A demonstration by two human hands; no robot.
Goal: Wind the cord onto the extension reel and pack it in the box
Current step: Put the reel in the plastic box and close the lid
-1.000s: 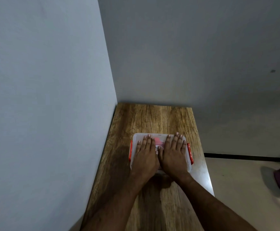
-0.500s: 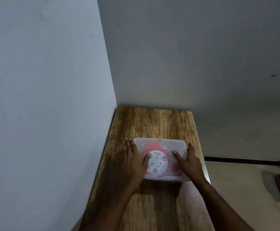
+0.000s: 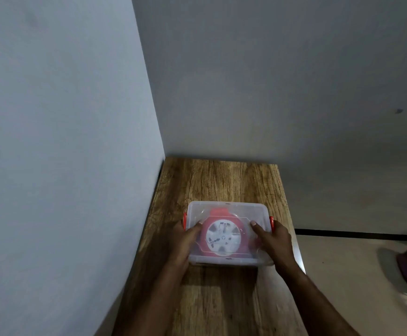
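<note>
Now, going from your left, your left hand point(image 3: 185, 241) is gripping the left end of the box point(image 3: 226, 209), thumb laid over the clear lid point(image 3: 253, 212) and fingers curled down the side just below the left orange latch point(image 3: 185, 220). Between your hands, the box is sitting on the desk point(image 3: 221, 180) with its long axis running left to right, so each hand is holding one short end and neither is nearer than the other. Through the lid, the red extension reel point(image 3: 221, 235) is lying flat inside, its pale socket face turned up; no loose cord is showing, so the winding looks done. Your right hand point(image 3: 274, 241) is gripping the right end the same way, beside the right orange latch point(image 3: 271, 223). Whether both latches are snapped down I cannot tell.
</note>
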